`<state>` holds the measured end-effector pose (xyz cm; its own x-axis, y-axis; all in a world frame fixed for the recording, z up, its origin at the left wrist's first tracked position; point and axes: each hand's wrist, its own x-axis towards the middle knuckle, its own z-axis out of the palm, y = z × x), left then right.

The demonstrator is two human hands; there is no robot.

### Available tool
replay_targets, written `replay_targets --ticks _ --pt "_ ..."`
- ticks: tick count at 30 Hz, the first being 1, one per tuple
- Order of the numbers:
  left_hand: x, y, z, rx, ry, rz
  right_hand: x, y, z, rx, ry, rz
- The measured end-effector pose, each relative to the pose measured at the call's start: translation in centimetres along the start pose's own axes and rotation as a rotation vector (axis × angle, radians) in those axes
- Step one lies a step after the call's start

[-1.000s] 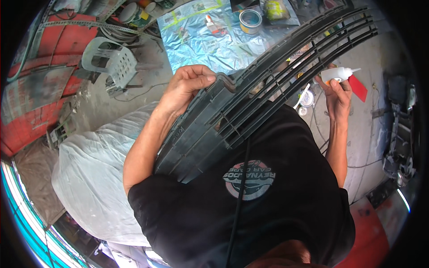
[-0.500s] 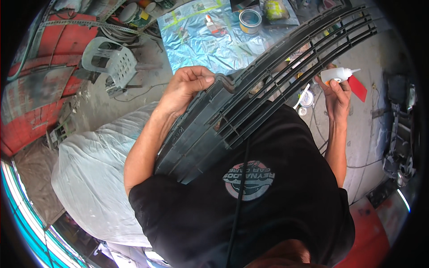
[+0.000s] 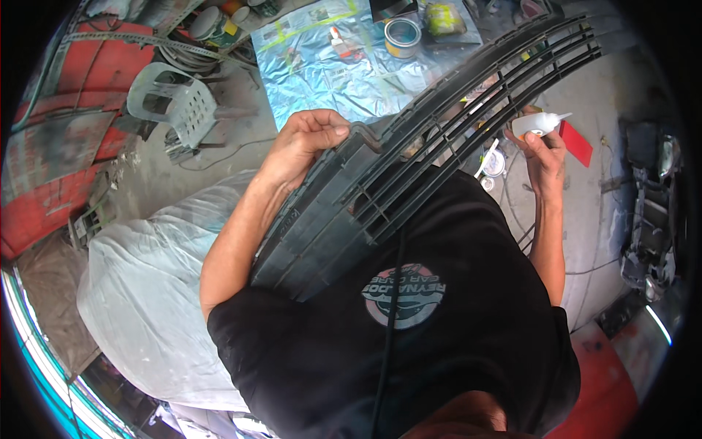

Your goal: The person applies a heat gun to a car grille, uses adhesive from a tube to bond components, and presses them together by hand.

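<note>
A long black plastic grille [image 3: 307,234] rests diagonally against the dark shirt, its slatted end reaching up to the upper right. My left hand [image 3: 307,143] is closed on its upper edge, thumb on the rim near a bent notch. To the right of the slats, my right hand [image 3: 542,157] holds a small white plastic bottle [image 3: 540,124] with its thin nozzle pointing right. A flat red piece [image 3: 578,146] lies just beyond that hand, and small round tins [image 3: 493,162] with a white stick are partly visible below the slats.
A plastic-covered table [image 3: 300,80] holds an open tin [image 3: 402,36]. A grey plastic chair [image 3: 172,110] and red panels [image 3: 88,88] are at left. A covered bulky shape [image 3: 153,293] lies lower left. Dark car parts [image 3: 651,212] line the right; cables cross the floor.
Over the last half second the grille and my right hand with the bottle have shifted slightly left in view, as has the background. Both grips look the same.
</note>
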<state>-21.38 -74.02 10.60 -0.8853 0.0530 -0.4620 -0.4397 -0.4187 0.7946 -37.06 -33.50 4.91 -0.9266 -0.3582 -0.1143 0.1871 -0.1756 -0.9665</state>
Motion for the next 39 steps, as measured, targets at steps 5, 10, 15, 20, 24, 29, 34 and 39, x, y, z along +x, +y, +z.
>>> replay_targets --ticks 5,10,15,20,24,29,34,39 --pt "0.0 -0.5 -0.2 -0.009 -0.015 -0.015 -0.7 0.1 0.5 0.097 -0.02 0.042" --pt "-0.2 -0.3 -0.6 0.089 -0.012 0.026 -0.1 1.8 -0.6 0.22 -0.02 0.018" --pt "0.2 0.5 -1.6 0.148 0.027 -0.036 0.3 1.6 2.9 0.234 0.033 0.13" --pt "1.8 -1.9 -3.8 0.155 0.049 -0.124 1.0 7.5 3.0 0.311 0.063 0.258" --pt "3.0 -6.4 -5.5 0.151 0.118 -0.176 0.2 11.7 2.5 0.314 0.086 0.384" --pt "4.0 -13.2 -7.4 0.102 0.161 -0.253 -1.5 18.2 0.4 0.277 0.077 0.497" --pt "4.2 -18.1 -9.2 0.148 0.167 -0.264 -2.9 23.4 -0.9 0.21 0.09 0.579" --pt "3.8 -20.6 -10.5 0.144 0.197 -0.305 -3.6 26.1 -1.1 0.17 0.028 0.617"
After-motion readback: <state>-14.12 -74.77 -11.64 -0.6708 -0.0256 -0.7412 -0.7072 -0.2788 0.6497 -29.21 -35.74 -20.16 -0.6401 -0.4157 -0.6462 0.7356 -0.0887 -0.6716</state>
